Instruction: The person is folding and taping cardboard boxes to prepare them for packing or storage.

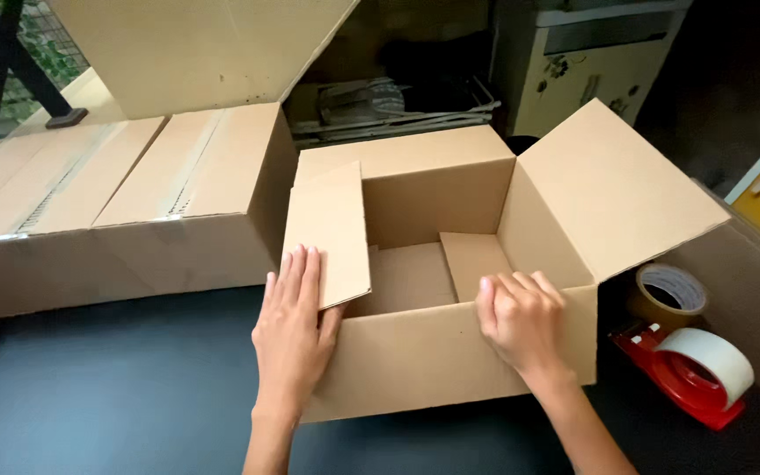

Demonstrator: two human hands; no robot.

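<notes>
An open brown cardboard box (pixel 433 361) sits on a dark table in front of me. My left hand (pixel 292 330) lies flat against the box's left side, fingertips touching the lower edge of the left flap (pixel 327 229), which tilts inward. My right hand (pixel 521 321) curls over the box's near top edge, fingers hooked inside. The right flap (pixel 609 189) stands open outward and the far flap (pixel 406 149) leans back. Inside, a small bottom flap (pixel 472 259) lies folded.
A long sealed cardboard box (pixel 116 202) lies to the left, another cardboard sheet (pixel 195 48) behind it. At the right stand a red tape dispenser with a white roll (pixel 697 369) and a brown tape roll (pixel 668 295). A pale cabinet (pixel 591 62) is behind.
</notes>
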